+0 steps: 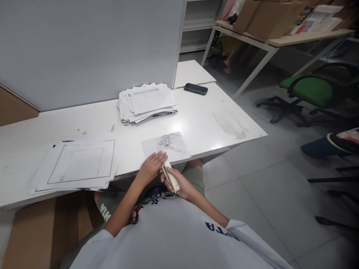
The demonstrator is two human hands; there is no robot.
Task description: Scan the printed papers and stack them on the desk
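My left hand (pixel 152 166) lies flat with fingers stretched out on the near edge of a sheet with a dark sketch (pixel 166 145), at the front edge of the white table (pixel 213 123). My right hand (pixel 177 183) is closed around a small cream stapler (pixel 170 177), held just below the table edge. The stapler's tip sits against the sheet's near corner, next to my left fingers.
A thick pile of papers (pixel 147 102) lies at the back of the table, a dark phone (pixel 196 88) to its right. Sheets with a drawn frame (pixel 77 164) lie at the left. A grey partition (pixel 84 48) backs the table. Green chair (pixel 311 91) stands at right.
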